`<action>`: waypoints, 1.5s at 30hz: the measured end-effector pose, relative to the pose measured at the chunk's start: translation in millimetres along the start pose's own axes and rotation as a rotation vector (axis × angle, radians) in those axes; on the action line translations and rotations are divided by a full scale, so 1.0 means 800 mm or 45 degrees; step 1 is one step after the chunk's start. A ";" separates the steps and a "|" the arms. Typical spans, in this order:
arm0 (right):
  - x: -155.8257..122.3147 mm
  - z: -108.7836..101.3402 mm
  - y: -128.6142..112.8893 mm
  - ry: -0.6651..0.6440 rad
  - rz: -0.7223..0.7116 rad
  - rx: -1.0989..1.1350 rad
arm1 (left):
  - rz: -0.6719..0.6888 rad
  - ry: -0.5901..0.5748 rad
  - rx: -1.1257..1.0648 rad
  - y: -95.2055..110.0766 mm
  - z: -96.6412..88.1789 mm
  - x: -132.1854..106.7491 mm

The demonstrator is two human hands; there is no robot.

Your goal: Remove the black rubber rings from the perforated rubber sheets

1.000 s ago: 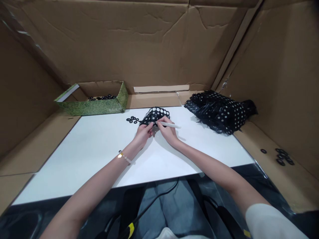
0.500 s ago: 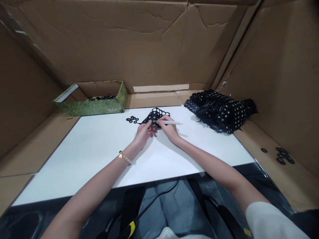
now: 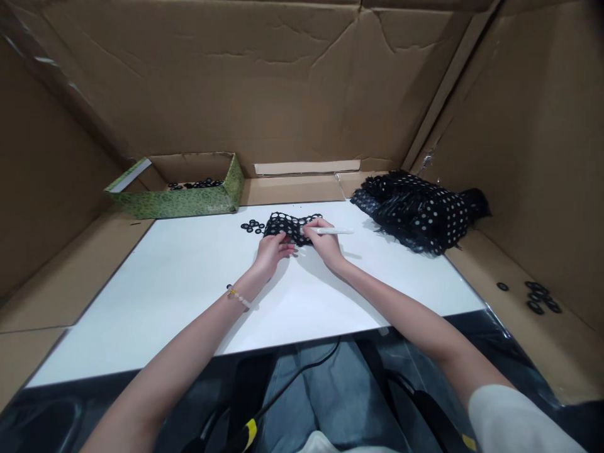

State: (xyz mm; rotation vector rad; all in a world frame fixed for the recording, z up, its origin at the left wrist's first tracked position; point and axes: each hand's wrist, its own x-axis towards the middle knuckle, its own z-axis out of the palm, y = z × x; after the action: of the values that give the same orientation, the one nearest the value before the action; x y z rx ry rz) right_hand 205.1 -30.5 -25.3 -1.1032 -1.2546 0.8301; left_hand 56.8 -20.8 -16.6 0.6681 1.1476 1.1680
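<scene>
A thin black sheet (image 3: 280, 224) full of round holes lies on the white tabletop, its surface wavy. At its near left edge, my left hand (image 3: 272, 253) is closed on it, thumb on top and fingertips curled at the near side. My right hand (image 3: 328, 243) grips a slim white pen-like tool (image 3: 337, 231), its tip against the right part of the sheet. My fingers partly hide that tip and the sheet's near edge. Just left of the sheet are several small black rings (image 3: 252, 225).
A green patterned box (image 3: 177, 206) with small black rings inside stands at the back left. To the back right is a heap of black dotted sheets (image 3: 425, 211). More black rings (image 3: 535, 307) lie on cardboard at the right. Cardboard walls (image 3: 283, 82) enclose the workspace.
The holed sheet, raised to a peak before, now lies lower and spreads wider. My right hand and the white tool have shifted slightly right.
</scene>
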 end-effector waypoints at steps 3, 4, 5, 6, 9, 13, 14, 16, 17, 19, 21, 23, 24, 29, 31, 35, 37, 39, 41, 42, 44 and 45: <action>0.001 -0.001 0.001 0.039 0.031 -0.065 | -0.058 -0.037 0.052 0.008 -0.002 0.002; 0.001 -0.002 0.002 0.056 0.043 -0.102 | -0.048 -0.034 0.100 0.010 -0.004 0.004; 0.001 -0.002 0.003 0.074 0.053 -0.141 | -0.005 -0.016 0.179 0.011 -0.006 0.005; 0.001 -0.003 0.003 0.090 0.062 -0.178 | 0.078 0.011 0.284 0.010 -0.009 0.006; 0.002 -0.005 0.003 0.115 0.080 -0.247 | 0.442 0.094 0.572 0.007 -0.016 0.009; 0.004 -0.007 0.002 0.127 0.095 -0.242 | 0.485 0.110 0.538 0.002 -0.015 0.012; 0.004 -0.008 0.001 0.126 0.093 -0.222 | 0.399 0.085 0.456 0.002 -0.014 0.012; 0.004 -0.009 -0.001 0.108 0.057 -0.164 | 0.227 -0.002 0.257 0.001 -0.010 0.009; 0.004 -0.009 -0.003 0.089 0.019 -0.139 | 0.172 -0.049 0.169 0.001 -0.008 0.007; 0.002 -0.009 -0.007 0.041 -0.070 -0.118 | 0.128 -0.112 0.072 -0.001 -0.006 0.003; -0.001 -0.007 -0.010 -0.004 -0.122 -0.123 | 0.139 -0.137 0.033 -0.004 -0.004 0.000; -0.002 -0.006 -0.011 -0.030 -0.122 -0.112 | 0.134 -0.157 -0.013 -0.007 -0.004 -0.001; -0.002 -0.006 -0.011 -0.037 -0.111 -0.100 | 0.119 -0.169 -0.045 -0.008 -0.004 -0.001; 0.000 -0.005 -0.007 -0.034 -0.040 -0.080 | 0.005 -0.167 -0.154 -0.007 -0.005 0.002; 0.000 -0.005 -0.005 -0.028 -0.017 -0.085 | -0.008 -0.159 -0.165 -0.006 -0.004 0.002; 0.001 -0.006 -0.004 -0.038 0.000 -0.075 | -0.040 -0.127 -0.192 -0.002 -0.001 0.001; 0.001 -0.006 -0.004 -0.049 0.014 -0.072 | -0.070 -0.101 -0.210 0.000 0.000 0.000; 0.001 -0.005 -0.004 -0.054 0.021 -0.073 | -0.074 -0.090 -0.220 0.001 -0.001 0.002; 0.001 -0.004 -0.005 -0.060 0.012 -0.090 | -0.039 -0.090 -0.214 0.001 -0.002 0.004; 0.000 -0.004 -0.005 -0.061 0.000 -0.105 | -0.017 -0.092 -0.211 0.000 -0.002 0.005; -0.003 -0.002 -0.006 -0.061 -0.032 -0.149 | 0.036 -0.095 -0.202 -0.003 -0.004 0.007; -0.005 0.000 -0.006 -0.061 -0.050 -0.177 | 0.067 -0.096 -0.194 -0.005 -0.005 0.007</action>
State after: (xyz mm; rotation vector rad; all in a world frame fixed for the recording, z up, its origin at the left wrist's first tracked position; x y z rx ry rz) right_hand 204.4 -35.5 -21.6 -1.1710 -1.3868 0.7523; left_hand 54.7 -17.5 -23.2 0.6233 0.9725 1.2511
